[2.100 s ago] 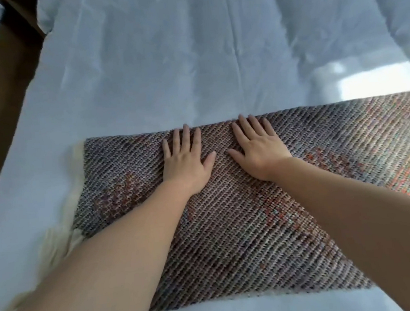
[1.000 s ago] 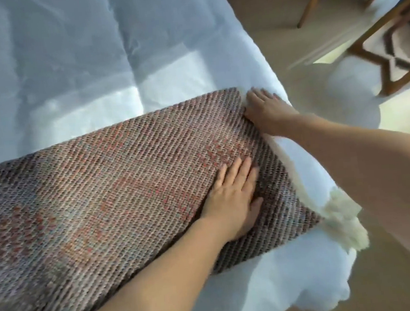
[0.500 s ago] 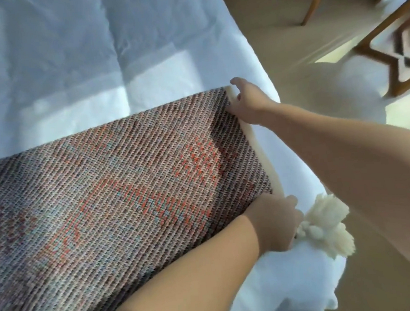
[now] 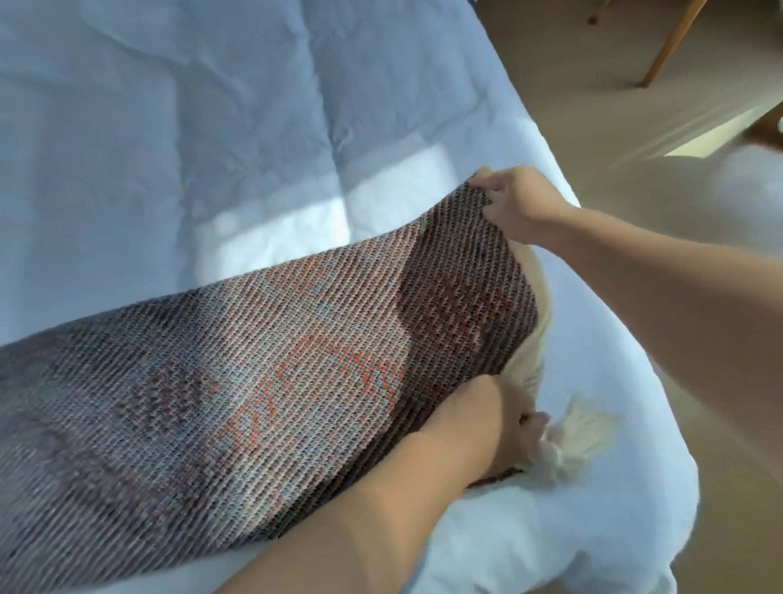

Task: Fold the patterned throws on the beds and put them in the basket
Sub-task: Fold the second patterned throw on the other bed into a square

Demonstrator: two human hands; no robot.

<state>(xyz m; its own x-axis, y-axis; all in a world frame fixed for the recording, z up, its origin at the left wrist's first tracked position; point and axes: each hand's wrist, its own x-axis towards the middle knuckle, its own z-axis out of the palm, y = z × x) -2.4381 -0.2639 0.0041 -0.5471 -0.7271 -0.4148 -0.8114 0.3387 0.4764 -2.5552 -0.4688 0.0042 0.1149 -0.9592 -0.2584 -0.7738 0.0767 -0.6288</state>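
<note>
We judge the task to be in its folding stage: the patterned throw [image 4: 228, 396] lies as a long band across the white duvet [image 4: 176, 126], with its right end lifted off the bed. Our right hand [image 4: 521, 205] pinches the far corner of that end, and our left hand [image 4: 495, 425] is closed on the near corner, beside the cream tassel [image 4: 577, 441]. Remaining, as far as we can judge: carry this end across to shorten the band, complete the folds, and place the throw in the basket, which is not in view.
</note>
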